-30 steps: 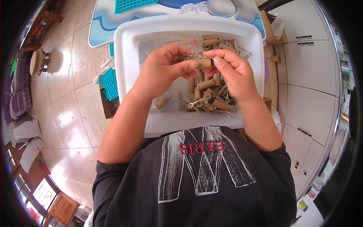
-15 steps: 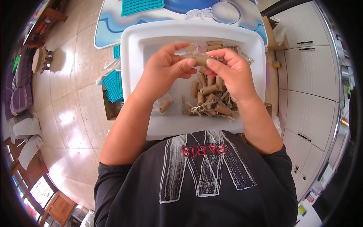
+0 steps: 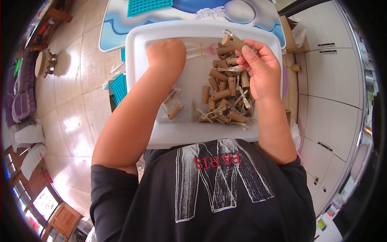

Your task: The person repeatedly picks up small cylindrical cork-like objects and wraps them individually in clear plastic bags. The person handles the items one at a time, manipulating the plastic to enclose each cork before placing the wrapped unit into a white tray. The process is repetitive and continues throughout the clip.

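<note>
Between the thumb and fingers of my right hand [image 3: 260,62] is a tan cork-shaped string light [image 3: 232,41], held above the right side of a white plastic bin [image 3: 139,38]. Fine wire hangs from it. My left hand [image 3: 167,55] is curled like a fist over the bin's left side, with its fingertips hidden beneath. Next to it, a clear plastic bag [image 3: 196,51] with a pink end stretches to the right; whether the fingers grip it is hidden. Under my right hand lies a heap of tan cork-shaped lights [image 3: 221,95] with bundled wires.
One wrapped cork piece [image 3: 174,112] lies apart at the bin's near left. The bin stands by a blue-and-white table [image 3: 115,30] bearing a teal tray [image 3: 149,6] and small white pieces [image 3: 209,13]. Teal trays [image 3: 118,88] sit left of the bin; white cabinets [image 3: 330,72] line the right.
My hands have parted. The right one has moved right and up with the cork-shaped light, while the left one has let go of it and moved left, curling closed.
</note>
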A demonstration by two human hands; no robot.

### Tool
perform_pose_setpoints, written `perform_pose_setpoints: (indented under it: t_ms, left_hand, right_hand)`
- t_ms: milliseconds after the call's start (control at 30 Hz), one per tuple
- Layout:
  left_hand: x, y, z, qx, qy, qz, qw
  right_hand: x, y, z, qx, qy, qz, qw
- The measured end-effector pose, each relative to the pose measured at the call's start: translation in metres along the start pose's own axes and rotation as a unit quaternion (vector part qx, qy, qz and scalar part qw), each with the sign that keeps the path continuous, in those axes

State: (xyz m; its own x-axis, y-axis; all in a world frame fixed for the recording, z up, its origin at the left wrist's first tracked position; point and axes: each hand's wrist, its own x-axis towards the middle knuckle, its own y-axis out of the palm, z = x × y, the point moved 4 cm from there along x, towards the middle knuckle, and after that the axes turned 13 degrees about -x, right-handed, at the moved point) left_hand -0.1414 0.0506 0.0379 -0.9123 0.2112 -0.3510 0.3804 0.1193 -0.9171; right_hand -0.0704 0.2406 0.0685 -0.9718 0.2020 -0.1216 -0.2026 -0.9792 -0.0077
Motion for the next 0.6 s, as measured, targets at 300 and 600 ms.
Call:
perform_pose_setpoints:
  t_ms: [300, 600]
  left_hand:
    - [-0.004, 0.002, 0.001, -0.113, 0.052, -0.109, 0.986]
    - [-0.038, -0.028, 0.01, -0.293, 0.101, -0.266, 0.913]
  right_hand:
    - [0.0, -0.002, -0.008, 0.029, 0.027, 0.029, 0.999]
    - [-0.002, 0.0, -0.008, -0.007, 0.024, 0.032, 0.999]
